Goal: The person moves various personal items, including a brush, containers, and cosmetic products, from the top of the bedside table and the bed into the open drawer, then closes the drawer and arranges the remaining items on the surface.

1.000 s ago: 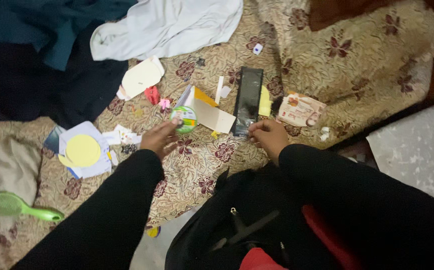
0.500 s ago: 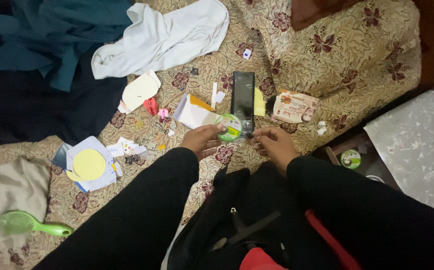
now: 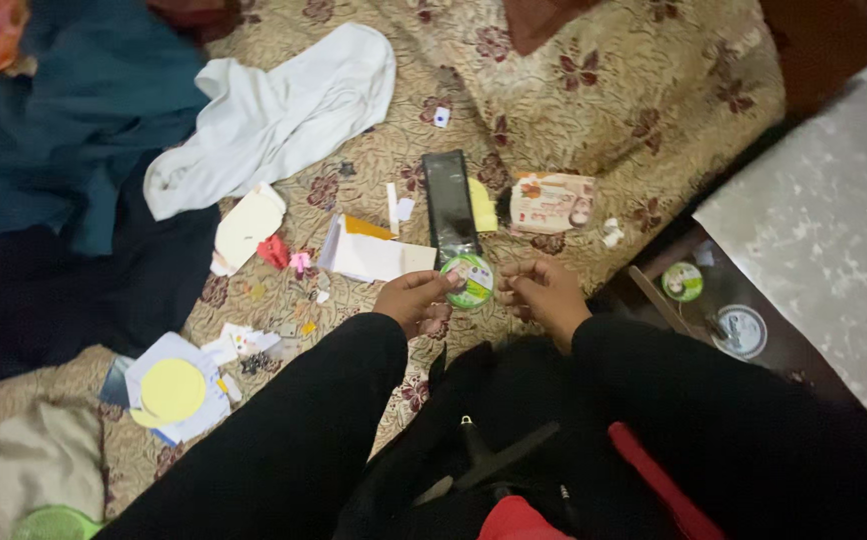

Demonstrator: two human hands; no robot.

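My left hand [image 3: 411,299] grips a small round green and white tin [image 3: 470,280] by its left edge, just above the floral bedspread [image 3: 594,120]. Right beside the tin, my right hand [image 3: 542,292] has its fingers curled near the tin's right edge; I cannot tell whether they touch it. Just beyond the tin lies a long black flat packet [image 3: 450,203]. A black bag [image 3: 494,440] with a red part sits in my lap below both hands.
Paper scraps, a folded white card [image 3: 369,256], a yellow disc on white paper [image 3: 172,390] and a small printed box [image 3: 552,202] litter the bedspread. White cloth [image 3: 274,110] and dark clothes lie at the left. Two round tins [image 3: 684,281] sit on a low dark shelf at right.
My left hand picked the round tin up from beside the white card and carried it right, toward my right hand. The view shifted, showing the shelf at right.
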